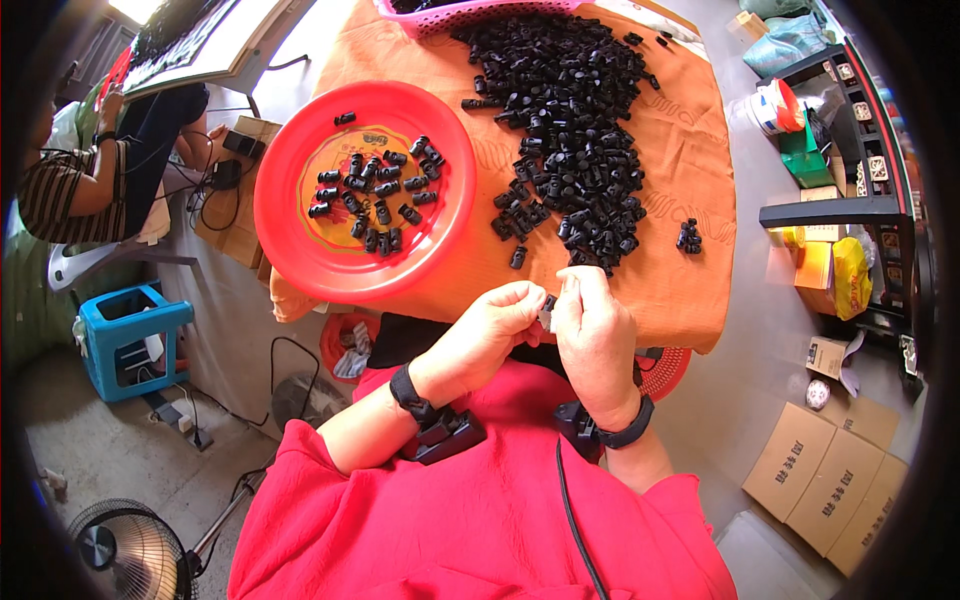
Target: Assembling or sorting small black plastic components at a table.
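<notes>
In front of my body, both hands meet near the front edge of the orange-covered table (480, 285). My left hand (490, 325) pinches a small black plastic piece that looks like a cord lock (549, 303). Right beside it, my right hand (595, 335) is closed, thumb and fingers pressed together; what lies between them is hidden. A big heap of similar black cord locks (570, 120) stretches from the far side down to just beyond my right fingertips. Several more lie spread in a red plastic plate (455, 210) with a yellow patterned middle, on the left.
A small cluster of black pieces (689, 237) lies apart on the right. At the far edge stands a pink basket (480, 14). Another person (90, 180) sits at the left, near a blue stool (130, 335). A fan (130, 550) and cardboard boxes (830, 480) are on the floor.
</notes>
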A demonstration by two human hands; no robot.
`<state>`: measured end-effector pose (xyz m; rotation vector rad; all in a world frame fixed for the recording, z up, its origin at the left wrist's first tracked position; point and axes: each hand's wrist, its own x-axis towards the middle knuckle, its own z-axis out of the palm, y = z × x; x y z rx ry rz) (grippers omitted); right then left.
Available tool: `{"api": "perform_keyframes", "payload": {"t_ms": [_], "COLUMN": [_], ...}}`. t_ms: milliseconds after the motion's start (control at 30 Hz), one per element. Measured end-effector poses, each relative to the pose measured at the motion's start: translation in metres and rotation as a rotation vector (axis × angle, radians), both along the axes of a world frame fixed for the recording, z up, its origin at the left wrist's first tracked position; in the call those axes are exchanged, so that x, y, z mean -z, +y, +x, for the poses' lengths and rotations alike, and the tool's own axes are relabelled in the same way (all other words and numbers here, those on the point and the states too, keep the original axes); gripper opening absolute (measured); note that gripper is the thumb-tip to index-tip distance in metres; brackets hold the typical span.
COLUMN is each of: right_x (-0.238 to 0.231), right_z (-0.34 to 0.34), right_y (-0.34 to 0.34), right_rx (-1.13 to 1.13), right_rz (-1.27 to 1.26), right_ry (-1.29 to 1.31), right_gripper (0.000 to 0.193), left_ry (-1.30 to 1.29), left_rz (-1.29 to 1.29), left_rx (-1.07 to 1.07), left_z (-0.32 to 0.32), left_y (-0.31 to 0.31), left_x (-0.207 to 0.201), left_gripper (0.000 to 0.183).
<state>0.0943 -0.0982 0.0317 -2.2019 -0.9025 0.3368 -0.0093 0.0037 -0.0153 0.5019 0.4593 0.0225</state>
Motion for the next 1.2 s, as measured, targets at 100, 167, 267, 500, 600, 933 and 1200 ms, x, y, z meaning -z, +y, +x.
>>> {"api": "perform_keyframes", "payload": {"t_ms": [100, 167, 267, 500, 600, 933, 1200], "right_x": [-0.001, 0.0, 0.002, 0.004, 0.004, 0.005, -0.009], "right_z": [0.0, 0.001, 0.002, 0.001, 0.002, 0.016, 0.007], "right_y": [0.001, 0.002, 0.003, 0.005, 0.006, -0.003, -0.002], "right_rx": [-0.001, -0.003, 0.023, 0.044, 0.021, 0.028, -0.151], "right_rz": [-0.003, 0.005, -0.008, -0.01, 0.007, 0.146, 0.09], "right_ry": [0.02, 0.025, 0.034, 0.035, -0.048, -0.044, 0.381], "right_gripper": [0.009, 0.009, 0.01, 0.011, 0.01, 0.01, 0.013], "left_ry": [-0.013, -0.003, -0.004, 0.018, 0.02, 0.015, -0.05], "left_rz": [0.046, 0.075, 0.103, 0.105, 0.051, -0.051, 0.01], "left_rx": [-0.024, -0.034, -0.058, -0.086, -0.089, -0.057, 0.003], "left_z": [0.0, 0.002, 0.004, 0.004, 0.001, 0.001, -0.003], "left_y": [-0.001, -0.002, -0.004, -0.005, -0.005, 0.0, 0.004], "left_x": [-0.002, -0.003, -0.007, -0.007, 0.0, -0.008, 0.002], "left_gripper": [0.02, 0.02, 0.02, 0.019, 0.018, 0.013, 0.015]}}
